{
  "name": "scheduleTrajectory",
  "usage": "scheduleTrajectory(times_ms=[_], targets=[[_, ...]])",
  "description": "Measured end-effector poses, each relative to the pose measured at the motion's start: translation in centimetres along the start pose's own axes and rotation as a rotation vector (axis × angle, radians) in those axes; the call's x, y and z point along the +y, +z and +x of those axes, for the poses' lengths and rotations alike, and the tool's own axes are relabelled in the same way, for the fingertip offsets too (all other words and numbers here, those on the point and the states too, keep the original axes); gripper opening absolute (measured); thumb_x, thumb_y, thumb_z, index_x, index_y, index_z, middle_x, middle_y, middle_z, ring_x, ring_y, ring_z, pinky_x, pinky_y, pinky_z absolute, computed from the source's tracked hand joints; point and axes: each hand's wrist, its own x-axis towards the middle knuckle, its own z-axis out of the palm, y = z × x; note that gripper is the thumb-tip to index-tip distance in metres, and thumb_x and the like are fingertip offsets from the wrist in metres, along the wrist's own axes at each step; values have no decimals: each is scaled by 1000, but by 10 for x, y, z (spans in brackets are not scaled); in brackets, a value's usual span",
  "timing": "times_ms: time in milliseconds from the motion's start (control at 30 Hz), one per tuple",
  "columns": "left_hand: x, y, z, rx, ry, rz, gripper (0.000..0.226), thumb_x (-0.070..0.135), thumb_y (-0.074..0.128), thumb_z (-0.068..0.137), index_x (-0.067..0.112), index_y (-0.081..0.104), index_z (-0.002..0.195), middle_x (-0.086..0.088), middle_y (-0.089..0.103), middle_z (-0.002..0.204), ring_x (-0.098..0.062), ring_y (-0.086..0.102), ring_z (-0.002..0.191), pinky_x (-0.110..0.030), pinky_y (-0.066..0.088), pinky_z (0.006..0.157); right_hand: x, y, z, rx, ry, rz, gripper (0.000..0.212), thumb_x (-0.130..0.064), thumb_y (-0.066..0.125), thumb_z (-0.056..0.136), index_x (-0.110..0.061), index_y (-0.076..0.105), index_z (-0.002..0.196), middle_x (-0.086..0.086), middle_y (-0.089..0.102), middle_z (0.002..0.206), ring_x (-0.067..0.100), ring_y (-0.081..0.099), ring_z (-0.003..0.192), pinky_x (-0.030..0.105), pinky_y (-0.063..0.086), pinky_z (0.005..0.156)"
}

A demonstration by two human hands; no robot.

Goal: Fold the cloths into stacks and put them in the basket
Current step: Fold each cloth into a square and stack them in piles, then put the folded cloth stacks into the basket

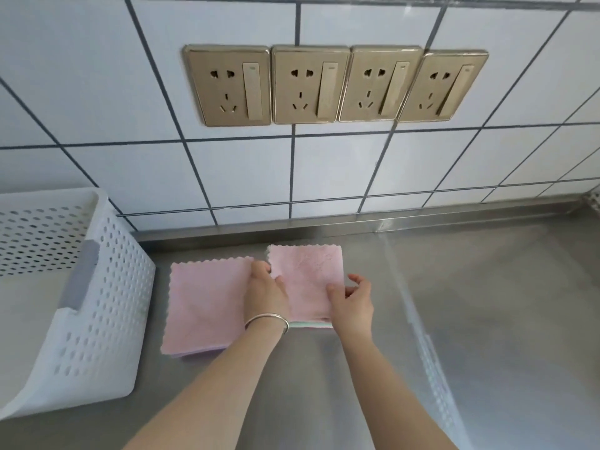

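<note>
Steel counter (454,303), tiled wall (97,92), four sockets (334,84).

Before me a brushed steel counter (470,303) meets a wall of white tiles (81,76) with dark grout, where four gold socket plates (334,84) sit in a row.

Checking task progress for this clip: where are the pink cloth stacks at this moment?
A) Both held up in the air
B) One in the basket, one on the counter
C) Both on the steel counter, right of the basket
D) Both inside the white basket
C: the left stack and the right stack both lie on the counter, right of the white basket, and both hands are on the right stack.
</note>
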Motion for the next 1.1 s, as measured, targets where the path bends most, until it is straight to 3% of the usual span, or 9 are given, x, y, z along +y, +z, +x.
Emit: scheduleTrajectory(times_ms=[100, 200, 300, 433, 600, 700, 800, 900, 1100], targets=[[-3, 7, 2, -22, 101, 135, 28, 8, 44, 90, 8, 39, 117, -16, 46, 122, -37, 53, 92, -39, 39, 73, 1, 3, 4, 11, 21, -77, 45, -18, 51, 87, -13, 39, 131, -7, 54, 82, 9, 53, 75, 34, 48, 76], [-6, 12, 0, 7, 110, 246, 53, 5, 46, 86, 11, 28, 136, -18, 35, 130, -37, 45, 112, -38, 37, 93, 3, 4, 8, 2, 33, -228, 49, -18, 48, 85, -10, 40, 133, 4, 52, 114, 23, 51, 104, 39, 44, 94], [3, 11, -2, -55, -54, 116, 65, 11, 46, 88, 8, 13, 144, -18, 29, 144, -35, 36, 129, -39, 31, 105, -3, 4, 17, -102, 114, -276, 56, -32, 45, 87, -9, 37, 137, 10, 38, 137, 29, 40, 125, 42, 33, 106], [11, 11, 6, -147, -289, -73, 71, 31, 46, 90, 7, 9, 146, -18, 29, 148, -33, 31, 135, -39, 26, 109, -14, 5, 28, -226, 269, -284, 69, -57, 31, 90, -8, 36, 139, 13, 33, 142, 32, 37, 128, 41, 31, 107], [13, 17, 12, -213, -368, 37, 64, 43, 42, 89, -1, 31, 135, -25, 39, 138, -37, 39, 127, -40, 29, 107, -20, 8, 31, -258, 341, -349, 83, -70, 26, 83, -8, 43, 135, 12, 47, 138, 29, 46, 123, 38, 37, 97], [18, 20, 11, -294, -394, 108, 70, 49, 44, 87, -1, 31, 134, -24, 39, 138, -37, 40, 127, -39, 32, 104, -20, 1, 32, -293, 300, -430, 78, -66, 21, 88, -8, 48, 132, 14, 49, 136, 28, 46, 125, 37, 34, 101], [20, 19, 10, -363, -409, 79, 67, 51, 50, 82, 2, 44, 127, -16, 55, 128, -33, 53, 115, -32, 40, 90, -15, -8, 25, -302, 242, -484, 72, -61, 22, 92, -5, 54, 125, 18, 54, 130, 30, 50, 120, 35, 37, 98], [24, 12, -4, -433, -443, 23, 62, 49, 52, 85, 1, 49, 124, -14, 56, 127, -30, 55, 114, -31, 41, 93, -10, -17, 13, -277, 219, -486, 73, -62, 26, 91, -3, 58, 119, 18, 58, 122, 30, 54, 113, 33, 41, 90], [40, -19, -42, -403, -309, 40, 57, 48, 44, 89, 2, 51, 122, -16, 59, 119, -30, 56, 109, -27, 36, 80, -20, -45, -16, -204, 177, -357, 69, -61, 31, 90, -6, 51, 126, 15, 55, 128, 30, 51, 117, 31, 35, 82]])
